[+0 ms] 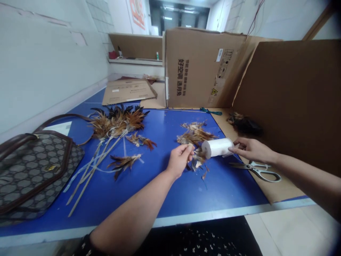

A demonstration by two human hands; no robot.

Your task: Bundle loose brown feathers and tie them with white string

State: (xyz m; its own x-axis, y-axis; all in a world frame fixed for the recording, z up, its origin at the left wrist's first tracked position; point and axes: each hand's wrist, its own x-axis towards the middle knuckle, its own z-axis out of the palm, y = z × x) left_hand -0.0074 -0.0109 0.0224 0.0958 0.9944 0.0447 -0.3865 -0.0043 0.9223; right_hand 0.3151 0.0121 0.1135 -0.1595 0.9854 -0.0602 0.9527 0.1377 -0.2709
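At centre-right of the frame my right hand (252, 149) grips the white spool (217, 147) by its end, over the blue tabletop (160, 192). My left hand (179, 160) pinches a feather bundle (197, 161) beside it. I'd keep that pinch firm and the spool close.

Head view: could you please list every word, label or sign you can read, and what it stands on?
"好空调 造月兔": sideways on the box.
Smaller print beside it, its white label, the handling symbols: too small.
Red wall sign: blurred.
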